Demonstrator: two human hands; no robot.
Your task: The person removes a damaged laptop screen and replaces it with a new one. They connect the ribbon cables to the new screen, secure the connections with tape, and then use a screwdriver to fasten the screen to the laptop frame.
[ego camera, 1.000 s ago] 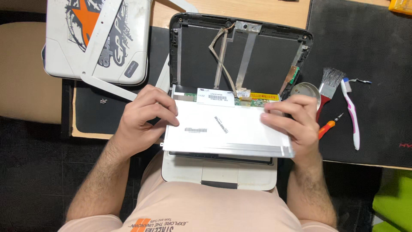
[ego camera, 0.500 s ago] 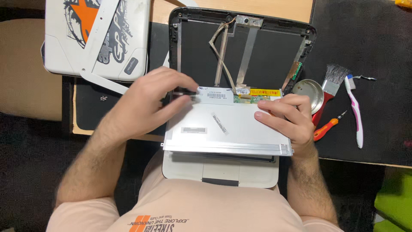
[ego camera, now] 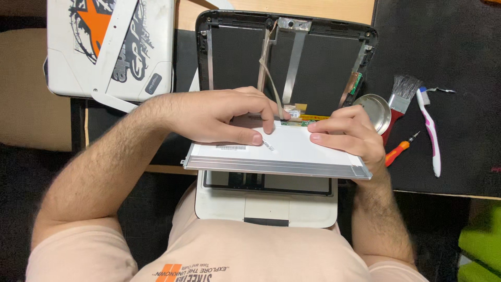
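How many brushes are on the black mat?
2. A paintbrush with a red handle lies beside the round metal dish. A pink and white toothbrush lies just right of it. Others may be hidden outside the view.

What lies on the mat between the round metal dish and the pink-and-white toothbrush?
In the head view, a red-handled brush lies between the dish and toothbrush, beside the right hand.

White panel [ego camera: 292, 151] under both hands; right of them, a pink-white toothbrush [ego camera: 432, 137], orange-handled screwdriver [ego camera: 397, 151], red-handled brush [ego camera: 397, 107].

wooden desk [ego camera: 313, 7] | black mat [ego camera: 449, 47] over it | dark floor [ego camera: 15, 209] | even light
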